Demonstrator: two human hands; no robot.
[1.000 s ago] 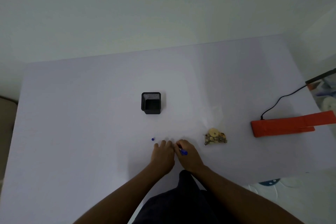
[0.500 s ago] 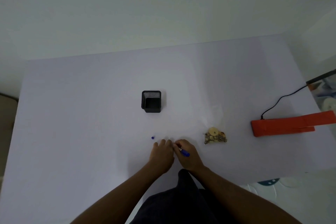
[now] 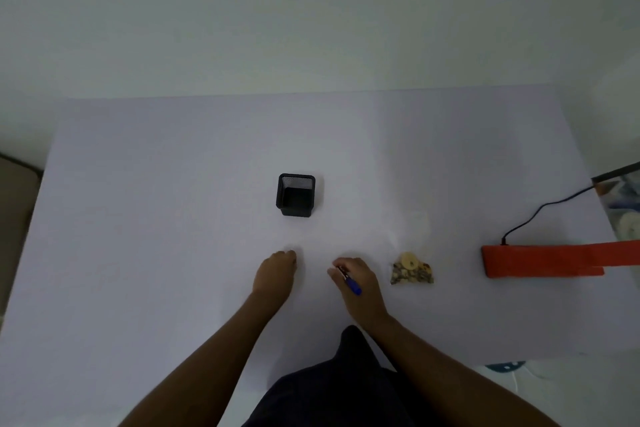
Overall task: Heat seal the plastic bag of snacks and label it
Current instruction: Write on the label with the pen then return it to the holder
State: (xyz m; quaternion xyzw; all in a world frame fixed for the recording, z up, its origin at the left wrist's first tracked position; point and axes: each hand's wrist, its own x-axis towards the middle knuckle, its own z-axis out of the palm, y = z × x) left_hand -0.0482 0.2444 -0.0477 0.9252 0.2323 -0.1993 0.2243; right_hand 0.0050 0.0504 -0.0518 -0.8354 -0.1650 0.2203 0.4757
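A small clear plastic bag of snacks lies on the white table, just right of my hands. My right hand is closed around a blue pen, its tip pointing up-left. My left hand rests a hand's width to the left, with its fingers curled down over the spot where the small blue pen cap lay. The cap is hidden under those fingers. The orange heat sealer lies at the right edge of the table. I cannot make out a label against the white surface.
A black mesh pen holder stands empty beyond my hands. The sealer's black cable runs off the table's right edge toward clutter there. My dark-clothed lap meets the table's near edge.
My hands were together and have parted. The left hand slid left onto the blue pen cap, which is now out of sight. The right hand moved slightly right, still holding the pen.
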